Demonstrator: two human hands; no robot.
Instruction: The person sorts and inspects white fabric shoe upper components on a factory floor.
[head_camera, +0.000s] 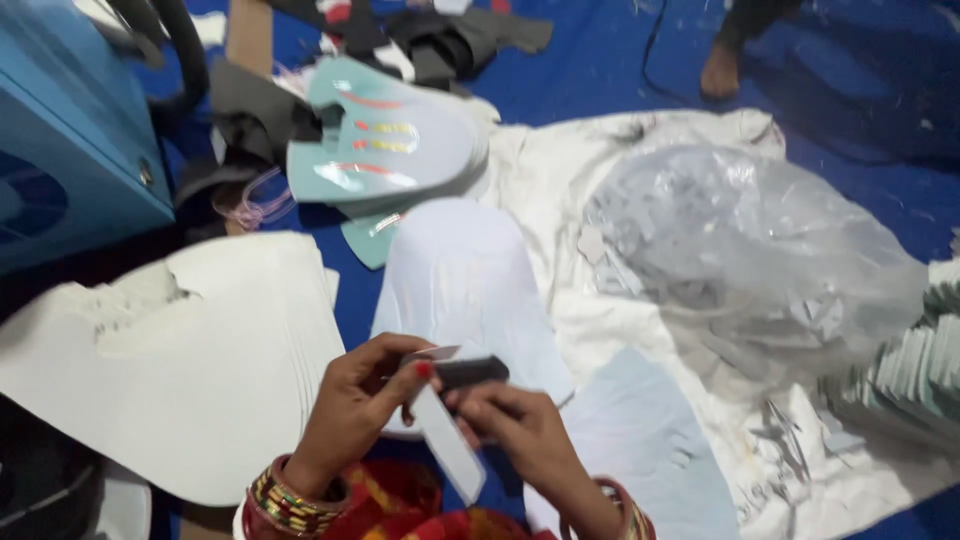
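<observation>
My left hand (358, 400) pinches the upper end of a narrow white strip (447, 448) that hangs down between both hands. My right hand (520, 425) grips a small dark flat piece (472, 371) and also touches the strip. Both wrists wear coloured bangles. Just beyond the hands lies a pale blue-white shoe-shaped cutout (462, 280). A stack of teal cutouts with red and yellow marks (385, 140) rests further back.
Large white sheets with cut-out gaps (170, 350) lie at the left. A clear plastic bag of scraps (745, 255) sits on white cloth (560, 170) at the right. A blue machine (70, 120) stands top left. Another person's foot (720, 70) shows at the top. Stacked pale pieces (915, 365) sit far right.
</observation>
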